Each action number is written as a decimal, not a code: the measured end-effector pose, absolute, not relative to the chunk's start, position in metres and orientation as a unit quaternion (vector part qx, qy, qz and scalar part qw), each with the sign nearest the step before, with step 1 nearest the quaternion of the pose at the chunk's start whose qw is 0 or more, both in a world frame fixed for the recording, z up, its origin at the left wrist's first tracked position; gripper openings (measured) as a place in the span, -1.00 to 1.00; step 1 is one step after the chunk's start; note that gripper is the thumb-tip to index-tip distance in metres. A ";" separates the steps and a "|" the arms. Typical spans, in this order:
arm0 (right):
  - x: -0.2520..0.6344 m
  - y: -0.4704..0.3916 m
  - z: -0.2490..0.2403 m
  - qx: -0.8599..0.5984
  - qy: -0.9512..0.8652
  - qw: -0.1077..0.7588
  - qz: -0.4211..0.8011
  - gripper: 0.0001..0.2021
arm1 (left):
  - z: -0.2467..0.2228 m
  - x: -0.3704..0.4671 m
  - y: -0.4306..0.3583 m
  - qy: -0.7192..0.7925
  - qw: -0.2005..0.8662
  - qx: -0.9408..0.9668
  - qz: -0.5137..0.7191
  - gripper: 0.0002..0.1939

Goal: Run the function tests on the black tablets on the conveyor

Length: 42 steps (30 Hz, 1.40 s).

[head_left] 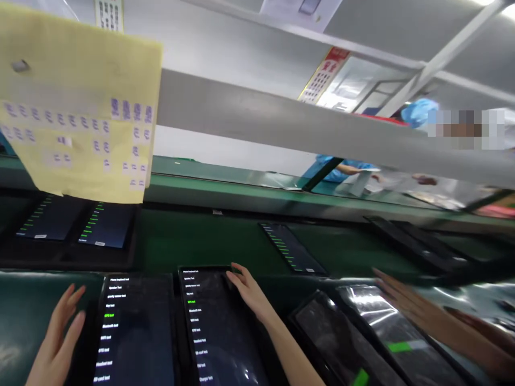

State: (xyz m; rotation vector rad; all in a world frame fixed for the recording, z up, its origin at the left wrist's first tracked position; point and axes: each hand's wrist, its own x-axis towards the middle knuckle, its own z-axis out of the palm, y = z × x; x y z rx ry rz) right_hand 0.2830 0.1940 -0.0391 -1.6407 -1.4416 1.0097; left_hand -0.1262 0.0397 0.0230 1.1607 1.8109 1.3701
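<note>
Two dark tablets lie side by side in front of me, the left tablet [137,332] and the right tablet [225,338], each lit with a list of white lines and one green line. My left hand [58,335] is beside the left tablet's left edge, fingers apart and holding nothing. At the top right corner of the right tablet is my right hand [249,292], its fingers apart and touching or just over the corner; which of the two is unclear.
Behind, more tablets [105,225] and a single tablet [292,247] lie on the green surface [201,236]. A yellow sheet [80,107] hangs at left. At right, another person's hand [406,303] is over film-covered tablets [341,338]. People work beyond the shelf [249,110].
</note>
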 end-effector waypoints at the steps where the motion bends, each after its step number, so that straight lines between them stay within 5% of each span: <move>1: 0.282 0.186 -0.040 -0.622 -0.558 0.367 0.409 -0.37 | 0.028 -0.129 0.057 0.681 0.322 0.436 0.492 -0.28; 5: 0.280 0.169 -0.036 -0.578 -0.554 0.383 0.459 -0.11 | 0.027 -0.128 0.096 0.669 0.419 0.428 0.439 -0.15; 10: 0.281 0.163 -0.035 -0.579 -0.544 0.402 0.455 0.05 | 0.023 -0.123 0.090 0.668 0.406 0.455 0.427 -0.15; 21: 0.290 0.137 -0.053 -0.620 -0.552 0.460 0.314 -0.52 | 0.022 -0.135 0.093 0.690 0.249 0.577 0.358 -0.15; 25: 0.286 0.141 -0.049 -0.611 -0.567 0.471 0.290 -0.58 | 0.035 -0.102 0.117 0.663 0.038 0.702 0.258 -0.33; 29: 0.285 0.142 -0.048 -0.608 -0.576 0.473 0.273 -0.60 | 0.041 -0.044 0.137 0.594 0.035 0.794 0.124 -0.47; 42: 0.283 0.138 -0.043 -0.612 -0.585 0.474 0.242 -0.61 | 0.043 0.009 0.135 0.620 -0.052 0.783 -0.001 -0.32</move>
